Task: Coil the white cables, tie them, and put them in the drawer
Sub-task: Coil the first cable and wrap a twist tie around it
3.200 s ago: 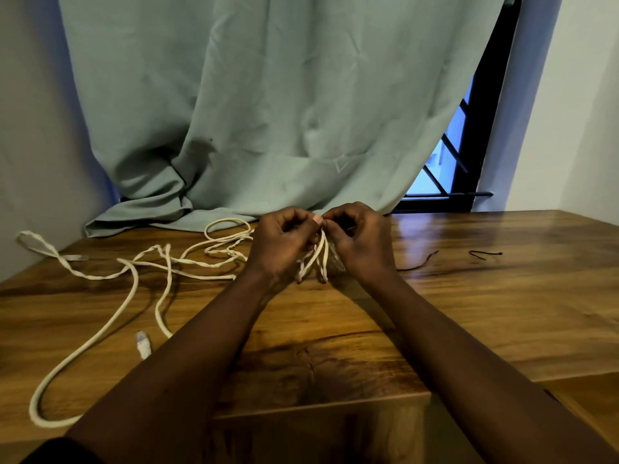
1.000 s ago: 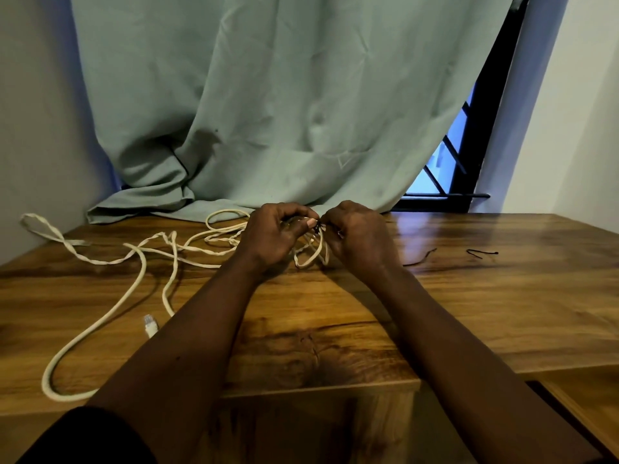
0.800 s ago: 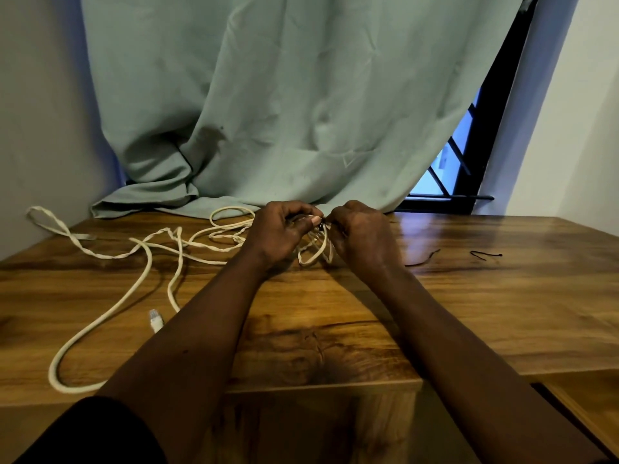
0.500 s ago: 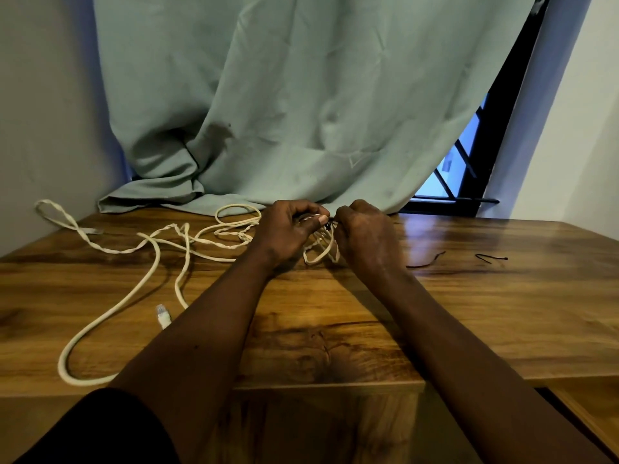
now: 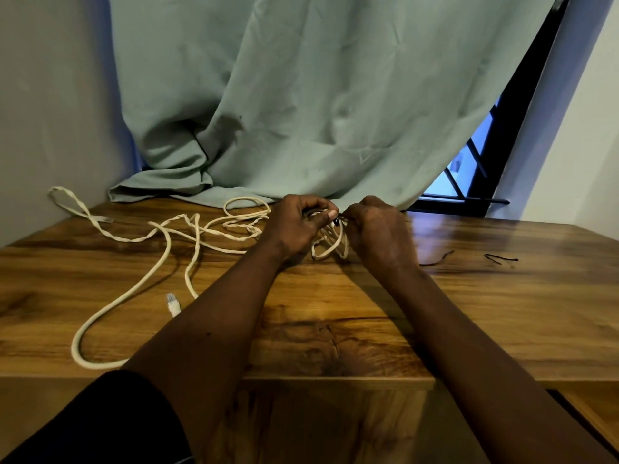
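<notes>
A small coil of white cable hangs between my two hands above the wooden table. My left hand grips the top of the coil with curled fingers. My right hand pinches a thin black tie at the top of the coil. More white cables lie loose and tangled on the table to the left, one ending in a clear plug. The drawer is not recognisable in view.
Two spare black ties lie on the table to the right of my hands. A green curtain hangs behind and drapes onto the table's back edge. A window shows at the back right.
My hands stay together on the small coil, shifting slightly as they work at its top. The camera view has drifted a little to the left. The loose cables have not moved.
</notes>
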